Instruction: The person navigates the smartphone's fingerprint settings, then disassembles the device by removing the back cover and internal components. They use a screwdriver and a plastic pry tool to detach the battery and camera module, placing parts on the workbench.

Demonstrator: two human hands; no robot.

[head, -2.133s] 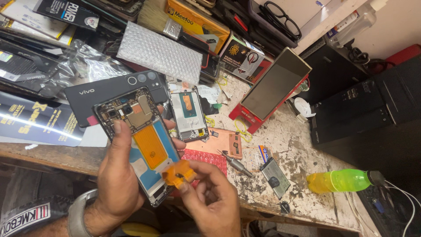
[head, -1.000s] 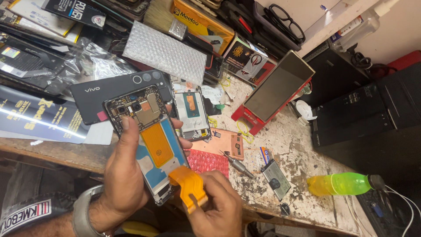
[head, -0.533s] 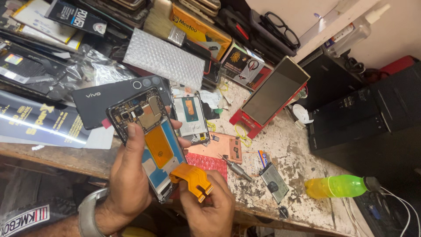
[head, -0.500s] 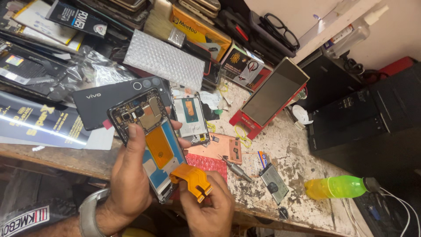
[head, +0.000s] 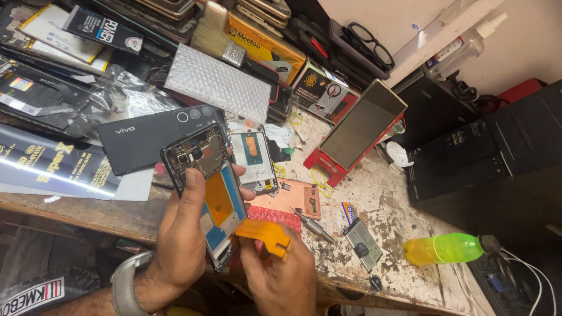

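My left hand (head: 178, 246) grips an opened phone frame (head: 205, 190) with its back removed, showing a circuit board at the top and an orange and blue inside. The thumb lies across the frame's upper part. My right hand (head: 281, 281) pinches a flat orange piece (head: 264, 232) beside the frame's lower right edge, held apart from the frame. A silver watch sits on my left wrist.
On the worn wooden bench (head: 404, 205) lie a black phone back cover (head: 149, 137), a second phone frame (head: 254, 161), a screwdriver (head: 313, 223), a display panel on a red stand (head: 360, 129), bubble wrap (head: 219, 82), a green-yellow bottle (head: 448, 248) and stacked boxes at the back.
The orange piece, pressed against the frame's lower end two seconds ago, has been pulled away to the right by my right hand. My left hand has kept hold of the frame.
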